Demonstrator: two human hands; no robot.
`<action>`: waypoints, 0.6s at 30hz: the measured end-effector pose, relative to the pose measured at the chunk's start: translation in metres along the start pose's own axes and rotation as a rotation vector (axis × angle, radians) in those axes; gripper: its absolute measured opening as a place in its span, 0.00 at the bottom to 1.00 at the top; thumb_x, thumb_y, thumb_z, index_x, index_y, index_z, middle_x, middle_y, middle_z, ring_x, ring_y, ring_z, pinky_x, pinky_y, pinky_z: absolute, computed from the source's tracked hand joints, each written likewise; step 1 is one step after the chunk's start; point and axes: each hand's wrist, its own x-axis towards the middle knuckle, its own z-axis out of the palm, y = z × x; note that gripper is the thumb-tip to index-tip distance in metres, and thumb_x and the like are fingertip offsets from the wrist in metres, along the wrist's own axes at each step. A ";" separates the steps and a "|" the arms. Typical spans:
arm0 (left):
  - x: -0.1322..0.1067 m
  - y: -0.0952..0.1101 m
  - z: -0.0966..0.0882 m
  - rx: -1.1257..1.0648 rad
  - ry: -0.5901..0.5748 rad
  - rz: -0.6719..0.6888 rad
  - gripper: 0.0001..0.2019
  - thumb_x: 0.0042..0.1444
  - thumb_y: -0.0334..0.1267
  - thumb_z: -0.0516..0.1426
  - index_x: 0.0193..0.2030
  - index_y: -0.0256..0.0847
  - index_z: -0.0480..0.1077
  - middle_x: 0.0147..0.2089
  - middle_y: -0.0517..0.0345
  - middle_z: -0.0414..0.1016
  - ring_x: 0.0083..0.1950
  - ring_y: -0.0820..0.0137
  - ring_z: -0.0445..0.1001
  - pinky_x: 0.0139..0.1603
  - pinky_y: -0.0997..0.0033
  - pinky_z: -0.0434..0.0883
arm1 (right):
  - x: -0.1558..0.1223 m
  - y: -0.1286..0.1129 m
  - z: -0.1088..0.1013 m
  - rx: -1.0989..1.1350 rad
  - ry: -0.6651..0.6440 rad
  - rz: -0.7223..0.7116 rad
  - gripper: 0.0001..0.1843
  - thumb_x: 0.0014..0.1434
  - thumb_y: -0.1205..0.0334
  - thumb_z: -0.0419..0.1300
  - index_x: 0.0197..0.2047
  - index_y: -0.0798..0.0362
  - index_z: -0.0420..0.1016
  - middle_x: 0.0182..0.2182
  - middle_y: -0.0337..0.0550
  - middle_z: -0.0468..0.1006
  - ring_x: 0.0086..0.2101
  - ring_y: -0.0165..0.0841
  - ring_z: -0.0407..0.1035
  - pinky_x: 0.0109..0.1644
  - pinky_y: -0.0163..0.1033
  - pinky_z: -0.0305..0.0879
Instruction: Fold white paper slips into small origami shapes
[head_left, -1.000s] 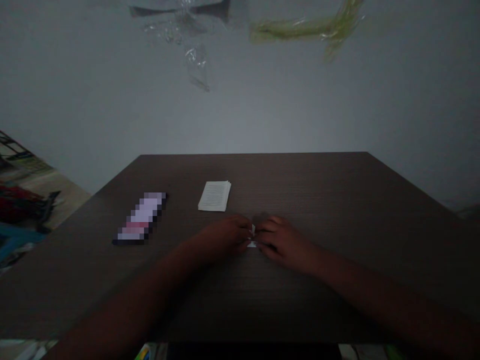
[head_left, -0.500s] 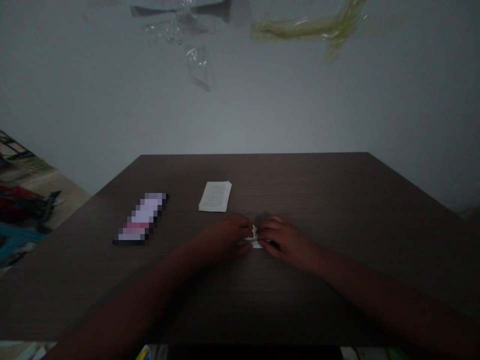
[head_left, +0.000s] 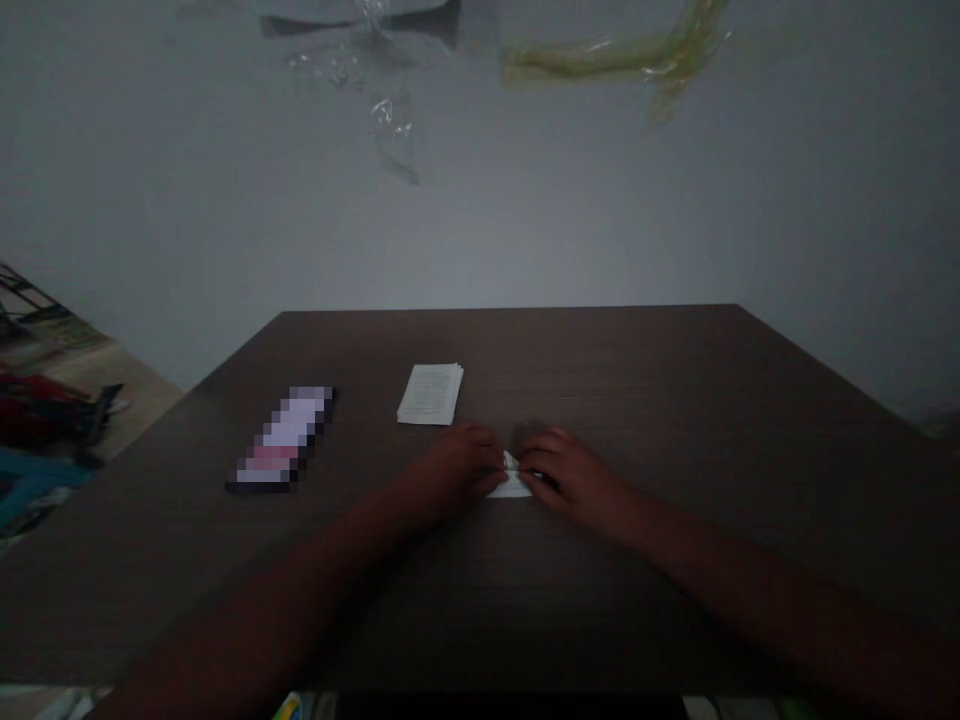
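Note:
A small piece of white paper (head_left: 511,486) lies on the dark table between my hands, with folds showing at its upper part. My left hand (head_left: 457,470) pinches its left side, thumb and fingers drawn together. From the right, my right hand (head_left: 566,475) grips the other side with its thumb and fingertips. Both hands cover much of the paper's edges. Just beyond my left hand rests a stack of printed paper sheets (head_left: 430,394).
A phone (head_left: 281,440) with a blurred-out screen lies on the left of the brown wooden table (head_left: 600,370). Behind it rises a pale wall (head_left: 480,220) with strips of tape. Red and blue items (head_left: 45,480) are on the floor at the left.
My left thumb has moved up onto the paper, and more of the paper's lower part now shows. My right hand has barely shifted. The sheet stack and phone stay put.

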 end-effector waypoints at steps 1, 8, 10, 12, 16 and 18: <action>0.001 0.000 0.001 -0.012 0.008 -0.023 0.08 0.83 0.31 0.68 0.55 0.42 0.92 0.62 0.48 0.95 0.66 0.53 0.90 0.75 0.54 0.82 | 0.000 0.000 0.001 -0.005 0.013 0.008 0.07 0.88 0.65 0.70 0.56 0.49 0.92 0.53 0.51 0.94 0.56 0.48 0.88 0.67 0.57 0.87; 0.008 -0.009 0.015 -0.050 0.122 -0.137 0.06 0.78 0.32 0.70 0.49 0.46 0.90 0.61 0.49 0.95 0.67 0.50 0.90 0.76 0.51 0.82 | -0.003 -0.003 0.001 -0.142 0.116 -0.005 0.07 0.84 0.71 0.70 0.56 0.49 0.89 0.50 0.50 0.91 0.53 0.48 0.86 0.61 0.54 0.87; 0.009 -0.013 0.020 -0.054 0.159 -0.152 0.05 0.79 0.32 0.71 0.49 0.46 0.90 0.60 0.49 0.95 0.67 0.50 0.90 0.77 0.49 0.82 | -0.004 -0.008 0.001 -0.186 0.074 -0.061 0.10 0.84 0.72 0.68 0.55 0.49 0.89 0.48 0.49 0.91 0.50 0.47 0.86 0.59 0.53 0.87; 0.009 -0.017 0.022 -0.051 0.183 -0.154 0.05 0.79 0.33 0.71 0.49 0.46 0.89 0.59 0.49 0.95 0.67 0.50 0.90 0.78 0.48 0.83 | -0.005 -0.014 0.002 -0.208 0.025 -0.104 0.11 0.84 0.73 0.67 0.58 0.50 0.90 0.51 0.51 0.93 0.51 0.47 0.87 0.61 0.54 0.89; 0.008 -0.020 0.022 -0.005 0.182 -0.136 0.04 0.81 0.35 0.70 0.53 0.48 0.89 0.61 0.50 0.95 0.67 0.51 0.90 0.78 0.49 0.85 | -0.006 -0.022 0.005 -0.180 -0.018 -0.066 0.21 0.84 0.69 0.67 0.74 0.52 0.90 0.63 0.58 0.94 0.62 0.53 0.88 0.73 0.61 0.89; 0.007 -0.020 0.020 0.012 0.156 -0.140 0.04 0.82 0.35 0.70 0.57 0.47 0.89 0.62 0.48 0.95 0.68 0.51 0.90 0.78 0.50 0.85 | -0.006 -0.022 0.006 -0.156 -0.036 -0.032 0.24 0.85 0.66 0.68 0.78 0.50 0.89 0.67 0.58 0.94 0.65 0.54 0.88 0.76 0.63 0.88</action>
